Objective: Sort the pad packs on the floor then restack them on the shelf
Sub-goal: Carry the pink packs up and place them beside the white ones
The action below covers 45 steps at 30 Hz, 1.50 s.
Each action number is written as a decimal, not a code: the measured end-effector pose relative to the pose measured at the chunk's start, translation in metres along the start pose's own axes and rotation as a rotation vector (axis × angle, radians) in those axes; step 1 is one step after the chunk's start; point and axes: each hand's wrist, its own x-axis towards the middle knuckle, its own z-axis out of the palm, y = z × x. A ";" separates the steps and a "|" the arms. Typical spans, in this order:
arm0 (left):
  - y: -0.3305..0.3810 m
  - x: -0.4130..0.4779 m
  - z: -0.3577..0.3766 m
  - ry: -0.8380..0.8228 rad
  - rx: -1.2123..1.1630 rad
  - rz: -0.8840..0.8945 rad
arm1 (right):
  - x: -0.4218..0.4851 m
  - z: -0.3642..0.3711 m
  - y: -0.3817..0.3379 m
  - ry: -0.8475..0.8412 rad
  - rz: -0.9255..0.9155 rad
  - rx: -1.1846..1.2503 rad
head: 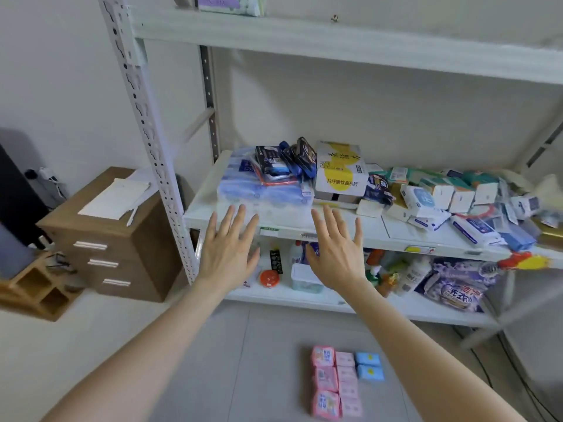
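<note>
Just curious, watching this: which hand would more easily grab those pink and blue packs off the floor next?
Probably the right hand: the pad packs lie almost straight below it. The left hand, also open, hovers farther aside.

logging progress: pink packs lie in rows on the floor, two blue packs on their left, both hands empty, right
No: the head view shows the blue packs right of the pink packs, not left. The left hand and right hand are empty.
</note>
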 end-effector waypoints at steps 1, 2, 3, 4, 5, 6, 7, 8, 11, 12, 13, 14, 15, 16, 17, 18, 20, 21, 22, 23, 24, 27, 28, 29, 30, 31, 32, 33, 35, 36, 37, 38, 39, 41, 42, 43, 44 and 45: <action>0.012 -0.014 0.006 -0.030 -0.005 0.012 | -0.021 0.008 0.006 -0.030 0.022 0.008; 0.024 -0.029 0.013 -0.057 -0.013 0.024 | -0.042 0.017 0.011 -0.057 0.046 0.009; 0.035 -0.043 0.019 -0.080 -0.026 0.032 | -0.062 0.025 0.017 -0.082 0.068 0.006; 0.048 -0.059 0.025 -0.102 -0.041 0.038 | -0.083 0.033 0.022 -0.108 0.090 0.000; 0.060 -0.075 0.030 -0.127 -0.056 0.045 | -0.104 0.041 0.027 -0.134 0.110 -0.002; 0.071 -0.092 0.036 -0.154 -0.066 0.055 | -0.125 0.047 0.031 -0.163 0.125 -0.003; 0.082 -0.110 0.042 -0.181 -0.073 0.065 | -0.145 0.053 0.035 -0.196 0.136 -0.004; 0.092 -0.127 0.048 -0.206 -0.078 0.076 | -0.165 0.060 0.038 -0.233 0.147 -0.006; 0.119 -0.176 0.066 -0.288 -0.102 0.100 | -0.220 0.077 0.044 -0.343 0.186 -0.020; 0.127 -0.191 0.072 -0.313 -0.109 0.104 | -0.237 0.082 0.046 -0.369 0.195 -0.020; 0.135 -0.206 0.078 -0.335 -0.115 0.107 | -0.253 0.088 0.047 -0.390 0.201 -0.017; 0.142 -0.218 0.084 -0.355 -0.120 0.110 | -0.267 0.094 0.049 -0.404 0.205 -0.011; 0.149 -0.229 0.090 -0.375 -0.123 0.114 | -0.281 0.100 0.051 -0.417 0.211 -0.005; 0.156 -0.239 0.097 -0.396 -0.126 0.119 | -0.292 0.107 0.052 -0.433 0.219 0.001; 0.164 -0.247 0.104 -0.417 -0.129 0.122 | -0.303 0.114 0.055 -0.450 0.225 0.006; 0.172 -0.254 0.112 -0.437 -0.132 0.125 | -0.312 0.122 0.057 -0.469 0.233 0.012; 0.188 -0.266 0.128 -0.483 -0.139 0.131 | -0.326 0.140 0.064 -0.510 0.247 0.021; 0.196 -0.271 0.137 -0.506 -0.143 0.134 | -0.331 0.150 0.068 -0.525 0.254 0.029; 0.203 -0.275 0.146 -0.527 -0.146 0.136 | -0.336 0.160 0.073 -0.537 0.260 0.038; 0.211 -0.279 0.157 -0.546 -0.148 0.135 | -0.341 0.171 0.078 -0.551 0.263 0.047; 0.218 -0.283 0.167 -0.566 -0.149 0.133 | -0.344 0.182 0.083 -0.566 0.266 0.054; 0.242 -0.294 0.204 -0.621 -0.158 0.111 | -0.352 0.220 0.105 -0.605 0.268 0.087; 0.250 -0.298 0.218 -0.637 -0.160 0.101 | -0.354 0.235 0.114 -0.612 0.268 0.096; 0.258 -0.303 0.232 -0.656 -0.162 0.088 | -0.357 0.250 0.124 -0.624 0.266 0.102; 0.267 -0.308 0.246 -0.680 -0.166 0.072 | -0.360 0.265 0.133 -0.641 0.262 0.106; 0.275 -0.313 0.261 -0.704 -0.169 0.054 | -0.364 0.281 0.142 -0.658 0.255 0.111; 0.282 -0.320 0.276 -0.727 -0.171 0.037 | -0.368 0.299 0.150 -0.673 0.248 0.116; 0.289 -0.327 0.291 -0.750 -0.172 0.024 | -0.373 0.316 0.157 -0.689 0.241 0.123; 0.301 -0.342 0.323 -0.793 -0.178 0.013 | -0.383 0.352 0.168 -0.715 0.230 0.144; 0.305 -0.351 0.339 -0.811 -0.178 0.016 | -0.388 0.370 0.172 -0.721 0.228 0.158; 0.308 -0.359 0.356 -0.825 -0.176 0.022 | -0.393 0.390 0.174 -0.727 0.227 0.172; 0.312 -0.369 0.373 -0.837 -0.175 0.026 | -0.398 0.409 0.176 -0.736 0.224 0.182; 0.314 -0.378 0.390 -0.844 -0.176 0.028 | -0.403 0.428 0.176 -0.749 0.221 0.188; 0.319 -0.395 0.425 -0.854 -0.181 0.030 | -0.414 0.466 0.176 -0.761 0.213 0.197; 0.321 -0.403 0.442 -0.859 -0.181 0.027 | -0.420 0.484 0.175 -0.758 0.209 0.205; 0.323 -0.411 0.460 -0.861 -0.182 0.024 | -0.427 0.502 0.174 -0.752 0.207 0.215; 0.324 -0.419 0.477 -0.862 -0.182 0.023 | -0.432 0.521 0.172 -0.747 0.205 0.224; 0.325 -0.426 0.493 -0.862 -0.183 0.026 | -0.438 0.538 0.171 -0.746 0.200 0.228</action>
